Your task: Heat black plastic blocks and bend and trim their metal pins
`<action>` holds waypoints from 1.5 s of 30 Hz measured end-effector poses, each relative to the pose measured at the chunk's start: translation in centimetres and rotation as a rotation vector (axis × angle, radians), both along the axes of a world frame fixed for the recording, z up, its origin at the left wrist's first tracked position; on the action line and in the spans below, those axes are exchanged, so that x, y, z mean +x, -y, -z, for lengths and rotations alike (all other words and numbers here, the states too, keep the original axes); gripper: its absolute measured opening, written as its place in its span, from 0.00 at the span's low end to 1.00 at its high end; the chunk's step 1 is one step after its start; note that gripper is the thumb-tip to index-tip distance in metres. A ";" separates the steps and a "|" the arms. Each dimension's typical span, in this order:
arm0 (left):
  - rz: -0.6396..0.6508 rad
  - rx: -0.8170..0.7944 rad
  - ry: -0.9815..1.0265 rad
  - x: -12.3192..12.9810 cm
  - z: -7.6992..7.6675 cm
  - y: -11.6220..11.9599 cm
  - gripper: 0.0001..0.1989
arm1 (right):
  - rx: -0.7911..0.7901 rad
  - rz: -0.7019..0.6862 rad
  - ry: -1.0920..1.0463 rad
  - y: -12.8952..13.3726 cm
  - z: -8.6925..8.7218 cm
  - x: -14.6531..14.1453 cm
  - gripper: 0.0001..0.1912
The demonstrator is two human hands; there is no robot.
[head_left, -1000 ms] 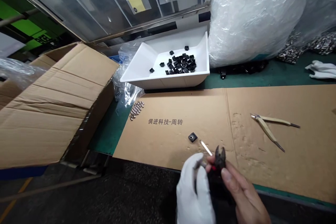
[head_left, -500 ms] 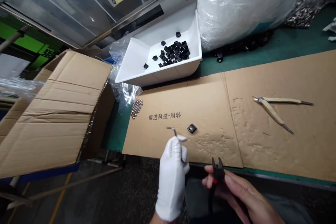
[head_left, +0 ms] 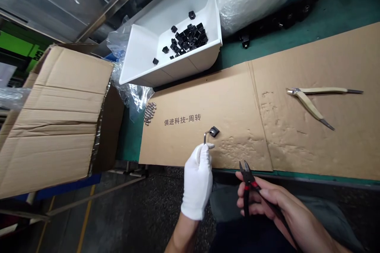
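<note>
White-gloved left hand (head_left: 197, 182) grips an L-shaped metal key (head_left: 205, 138) just beside a black square part (head_left: 214, 131) on cardboard (head_left: 237, 150), apart from the bare right hand (head_left: 267, 205) holding side cutters (head_left: 246, 180); white tray (head_left: 142, 63) upper centre.

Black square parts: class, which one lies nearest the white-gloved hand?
The lone black square part on the cardboard sheet, just beyond the white-gloved left hand; all others sit in the white tray.
</note>
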State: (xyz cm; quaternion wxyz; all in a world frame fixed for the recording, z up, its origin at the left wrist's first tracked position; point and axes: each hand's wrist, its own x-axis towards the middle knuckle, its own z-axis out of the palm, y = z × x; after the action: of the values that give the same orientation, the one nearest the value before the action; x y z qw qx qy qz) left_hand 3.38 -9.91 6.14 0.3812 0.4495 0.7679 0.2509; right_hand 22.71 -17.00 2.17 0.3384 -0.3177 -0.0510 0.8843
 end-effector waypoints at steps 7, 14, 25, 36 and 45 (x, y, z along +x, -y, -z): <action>0.079 -0.014 -0.108 -0.4 0.5 0.0 0.18 | 0.122 -0.150 0.207 -0.7 -0.8 0.4 0.22; -0.030 -0.032 0.053 -0.8 1.0 0.0 0.19 | 0.447 -0.368 0.694 -2.5 -2.2 2.2 0.28; -0.122 -0.089 0.416 -2.5 2.7 -0.1 0.18 | 1.494 -0.772 1.510 -11.6 -3.5 -1.5 0.16; -0.122 -0.115 0.579 -3.6 3.4 -0.1 0.17 | 1.786 -0.919 1.630 -13.4 -2.7 -4.3 0.19; -0.100 0.013 0.501 -3.6 3.2 -0.1 0.14 | 1.682 -0.964 1.554 -13.9 -2.8 -3.5 0.17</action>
State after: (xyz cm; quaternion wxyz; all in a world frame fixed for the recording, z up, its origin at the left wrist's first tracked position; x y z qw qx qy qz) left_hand -0.18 -9.86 2.96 0.5440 0.3370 0.6692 0.3779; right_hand 19.25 -3.15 4.94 -0.0423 -0.3903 -0.9001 0.1888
